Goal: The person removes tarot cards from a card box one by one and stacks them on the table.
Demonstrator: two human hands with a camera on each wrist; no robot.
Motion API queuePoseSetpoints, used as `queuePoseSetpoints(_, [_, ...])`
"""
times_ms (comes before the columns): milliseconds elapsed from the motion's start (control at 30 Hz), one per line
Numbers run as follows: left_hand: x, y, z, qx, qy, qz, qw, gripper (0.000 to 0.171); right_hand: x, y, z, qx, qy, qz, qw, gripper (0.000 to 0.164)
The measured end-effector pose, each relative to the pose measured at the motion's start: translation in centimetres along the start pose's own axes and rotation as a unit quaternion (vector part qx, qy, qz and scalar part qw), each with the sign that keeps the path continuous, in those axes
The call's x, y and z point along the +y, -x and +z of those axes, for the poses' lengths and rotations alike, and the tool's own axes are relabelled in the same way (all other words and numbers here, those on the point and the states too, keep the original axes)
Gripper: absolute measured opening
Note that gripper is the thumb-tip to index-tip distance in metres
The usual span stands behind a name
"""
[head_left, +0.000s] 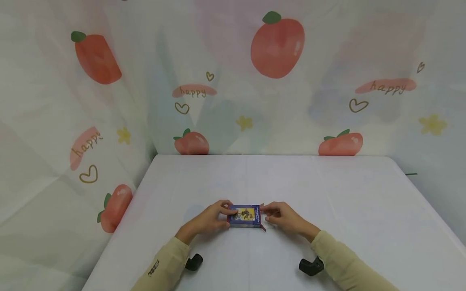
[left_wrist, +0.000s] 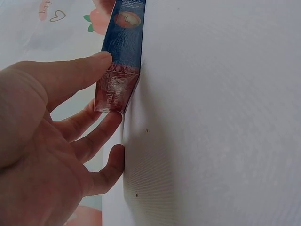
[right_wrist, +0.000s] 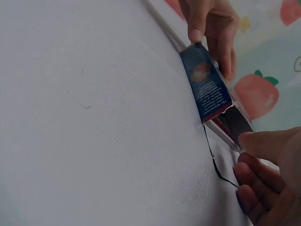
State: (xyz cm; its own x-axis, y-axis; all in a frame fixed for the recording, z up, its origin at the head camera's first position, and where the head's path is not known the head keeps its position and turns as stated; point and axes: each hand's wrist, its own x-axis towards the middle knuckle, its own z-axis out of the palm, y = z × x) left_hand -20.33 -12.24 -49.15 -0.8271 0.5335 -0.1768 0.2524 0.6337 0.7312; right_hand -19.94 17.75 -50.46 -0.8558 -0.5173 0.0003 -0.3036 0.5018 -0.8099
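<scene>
A small blue card box [head_left: 246,215] with a yellow picture lies flat in front of me, its printed face up. My left hand [head_left: 212,217] holds its left end, the thumb [left_wrist: 96,66] along the near side and other fingers at the top and red end. At the right end the box is open, with flaps sticking out. There my right hand [head_left: 285,218] pinches the end flap, the thumb [right_wrist: 265,143] right at the dark opening and the fingers curled below. A thin dark strip [right_wrist: 216,169] hangs from that open corner. The box's inside is mostly hidden.
The box is on a white-covered table [head_left: 247,182]. A curtain [head_left: 233,60] printed with peaches, hearts and "happy" rises behind and at the left. Black curved pieces [head_left: 194,262] sit beside both beige sleeves [head_left: 164,262].
</scene>
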Motion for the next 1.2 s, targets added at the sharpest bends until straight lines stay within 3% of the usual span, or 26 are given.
queuePoseSetpoints(333, [-0.4, 0.2, -0.1, -0.001, 0.011, -0.007, 0.9999, 0.047, -0.1, -0.5, 1.2, 0.027, -0.004, 0.007, 1.0, 0.032])
queuePoseSetpoints(533, [-0.6, 0.3, -0.1, -0.004, 0.015, -0.001, 0.9999, 0.047, -0.4, -0.4, 2.1, 0.04, 0.001, 0.033, 0.999, 0.037])
queuePoseSetpoints(1200, [-0.6, -0.3, -0.1, -0.002, 0.017, 0.002, 0.9998, 0.048, -0.7, -1.0, 1.7, 0.048, 0.004, 0.042, 0.998, 0.038])
